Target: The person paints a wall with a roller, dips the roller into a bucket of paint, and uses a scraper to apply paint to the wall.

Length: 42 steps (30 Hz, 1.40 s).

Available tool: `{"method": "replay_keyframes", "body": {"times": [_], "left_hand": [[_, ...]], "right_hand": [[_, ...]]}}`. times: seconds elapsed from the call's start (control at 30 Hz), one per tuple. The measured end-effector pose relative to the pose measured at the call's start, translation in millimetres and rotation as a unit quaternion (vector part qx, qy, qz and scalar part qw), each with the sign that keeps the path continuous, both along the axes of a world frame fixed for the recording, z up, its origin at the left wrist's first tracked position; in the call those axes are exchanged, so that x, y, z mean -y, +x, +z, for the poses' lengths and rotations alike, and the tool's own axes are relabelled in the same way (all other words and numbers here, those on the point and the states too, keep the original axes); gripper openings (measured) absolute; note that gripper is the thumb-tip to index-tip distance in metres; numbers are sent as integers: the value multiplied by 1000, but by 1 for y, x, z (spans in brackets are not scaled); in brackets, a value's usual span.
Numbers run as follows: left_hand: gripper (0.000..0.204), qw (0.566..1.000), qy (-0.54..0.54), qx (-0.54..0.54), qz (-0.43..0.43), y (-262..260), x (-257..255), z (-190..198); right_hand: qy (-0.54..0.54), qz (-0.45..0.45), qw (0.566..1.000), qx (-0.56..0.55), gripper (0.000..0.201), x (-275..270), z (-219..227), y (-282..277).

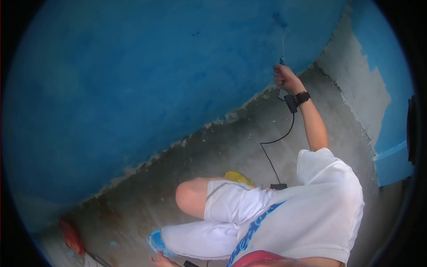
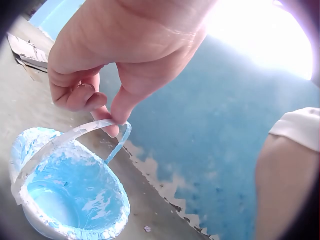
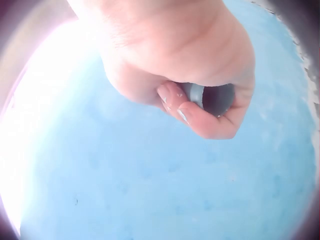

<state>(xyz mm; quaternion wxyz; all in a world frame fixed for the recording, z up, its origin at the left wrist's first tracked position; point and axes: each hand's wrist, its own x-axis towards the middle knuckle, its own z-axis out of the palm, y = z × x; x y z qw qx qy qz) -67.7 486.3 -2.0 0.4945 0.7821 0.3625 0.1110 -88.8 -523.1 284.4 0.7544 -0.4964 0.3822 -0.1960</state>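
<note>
My right hand (image 1: 287,79) grips the handle of a small paint roller (image 1: 279,20), whose roller end lies against the blue wall (image 1: 133,80) at the upper right of the head view. In the right wrist view the fingers curl round the handle (image 3: 196,94), and the pale fingertips carry specks of paint. My left hand (image 2: 130,55) pinches the thin white handle of a paint bucket (image 2: 75,200) between thumb and fingers. Blue paint coats the bucket's inside and rim. At the bottom of the head view, the bucket (image 1: 156,241) shows partly beside my leg.
A grey concrete floor (image 1: 231,147) meets the wall along a ragged edge. At the right, another wall has a bare grey patch (image 1: 362,89). A red object (image 1: 71,236) lies at the lower left. A black cable (image 1: 267,153) runs from my right wrist.
</note>
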Motion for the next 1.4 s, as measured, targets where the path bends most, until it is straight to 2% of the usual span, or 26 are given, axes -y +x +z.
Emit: {"method": "replay_keyframes", "body": {"times": [0.07,0.13,0.2,0.27,0.33,0.37,0.4,0.43,0.47,0.53,0.57,0.67,0.7,0.77,0.87,0.9,1.0,1.03,1.1,1.17,1.23,1.3,1.37,1.4], "left_hand": [[79,1000,2,-22,14,4,-6,-8],[79,999,-18,-13,23,6,-12,-12],[79,999,-36,-6,32,16,-20,-13],[75,989,-16,30,-147,29,-40,-9],[73,983,-56,16,-176,59,47,96],[71,974,-97,0,-207,51,88,161],[69,961,-142,-20,-236,64,135,210],[67,945,-188,-42,-263,54,176,263],[68,936,-191,-71,-287,79,146,237],[71,915,-180,-133,-336,113,133,219],[71,903,-163,-166,-362,130,160,238],[73,867,-113,-203,-441,158,212,237],[74,859,-87,-206,-460,164,231,238],[81,856,-104,-185,-471,173,265,231],[81,836,-93,-138,-522,191,289,207],[80,834,-74,-144,-527,195,300,208],[76,822,-121,-149,-536,199,316,193],[76,827,-128,-155,-526,198,319,187],[73,815,-103,-132,-554,199,325,171],[73,815,-89,-138,-556,199,332,161],[72,813,-64,-139,-562,196,332,150],[76,824,-61,-116,-552,194,330,133],[73,823,-45,-137,-550,185,331,143],[70,821,-29,-158,-548,182,330,147]], "right_hand": [[12,-1,1000,-3,34,-10,-14,18],[21,13,1000,-10,29,-28,-55,25],[-8,22,997,-71,26,-57,-99,25],[-18,17,995,-95,25,-85,-127,20],[-31,15,992,-123,25,-87,-127,20],[-12,26,993,-115,26,-79,-122,16],[6,36,993,-111,26,-71,-111,15],[-8,31,994,-101,26,-59,-96,16],[-19,24,995,-92,27,-45,-82,18],[5,31,999,-26,29,-4,-55,21],[-15,16,999,-32,32,9,-41,24],[-22,7,999,-27,37,25,-20,32],[-16,6,999,-29,37,24,-20,33],[-9,14,1000,-9,35,20,-31,29],[-165,-76,980,-81,34,10,-55,28],[-173,-85,978,-76,36,-4,-57,24],[-273,-59,948,-151,36,-53,-56,27],[-276,-45,947,-157,36,-67,-56,36],[-368,122,893,-228,35,-99,-51,55],[-408,273,814,-310,34,-149,-31,86],[-479,389,689,-380,35,-185,-24,118],[-567,573,474,-354,38,-198,-31,156],[-577,652,365,-331,35,-240,-33,181],[-605,654,337,-305,33,-258,-37,187]]}}
